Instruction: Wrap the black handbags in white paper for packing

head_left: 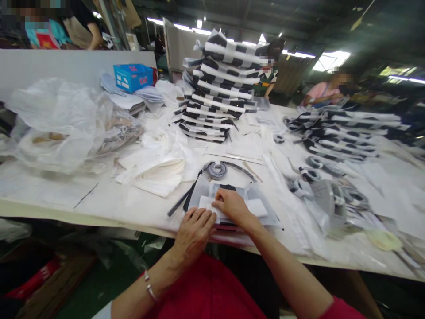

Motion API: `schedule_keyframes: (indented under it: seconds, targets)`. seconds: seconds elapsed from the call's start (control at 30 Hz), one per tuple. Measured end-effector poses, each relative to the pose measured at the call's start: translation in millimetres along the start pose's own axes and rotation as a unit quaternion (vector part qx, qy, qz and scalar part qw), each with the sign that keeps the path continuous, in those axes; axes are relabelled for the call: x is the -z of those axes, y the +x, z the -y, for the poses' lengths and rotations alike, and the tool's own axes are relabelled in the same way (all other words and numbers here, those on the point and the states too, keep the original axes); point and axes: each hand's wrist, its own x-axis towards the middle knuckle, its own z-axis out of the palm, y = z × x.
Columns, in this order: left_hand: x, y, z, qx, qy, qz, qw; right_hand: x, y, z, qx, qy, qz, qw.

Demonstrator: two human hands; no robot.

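one heap of clear plastic (63, 124) lies at left on the table (113, 206), apparently set aside from the work. the left hand (196, 227) rests at the near left of a white strip (257, 207), fingers extended and close together, presumably steadying it. the strip lies across a translucent-wrapped package (198, 192) at the table's front edge, likely for easy reach. the right hand (231, 204) bears on the strip, fingers bent; whether they are clamped on it cannot be told. black-and-white bundles (222, 88) are piled farther back, probably to save room. count, left to right: one plastic heap, one blue box (133, 77), one grey coil (217, 171), one package, one strip, two bundle stacks; their layers overlap too much to count.
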Motion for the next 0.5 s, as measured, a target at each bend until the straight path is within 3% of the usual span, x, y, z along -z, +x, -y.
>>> schedule_keyframes:
  seconds: [0.1, 0.23, 0.3, 0.4, 0.5]
  targets:
    - [0.5, 0, 0, 0.001, 0.008, -0.003, 1.0, 16, -7, -8, 0.001, 0.142, -0.064, 0.988]
    - [3.2, 1, -1, -0.01, 0.024, -0.015, 1.0, 76, -41, -50, -0.059, 0.279, -0.197, 0.938]
    - [3.5, 1, 3, -0.03, 0.041, -0.03, 0.998, 113, -69, -89, -0.095, 0.273, -0.281, 0.915]
    - [-4.7, -1, 15, -0.077, 0.072, -0.062, 0.993, 160, -118, -159, -0.194, 0.178, -0.396, 0.879]
    - [-20.8, -4, 30, -0.118, 0.061, -0.092, 0.987, 188, -161, -219, -0.295, 0.066, -0.453, 0.839]
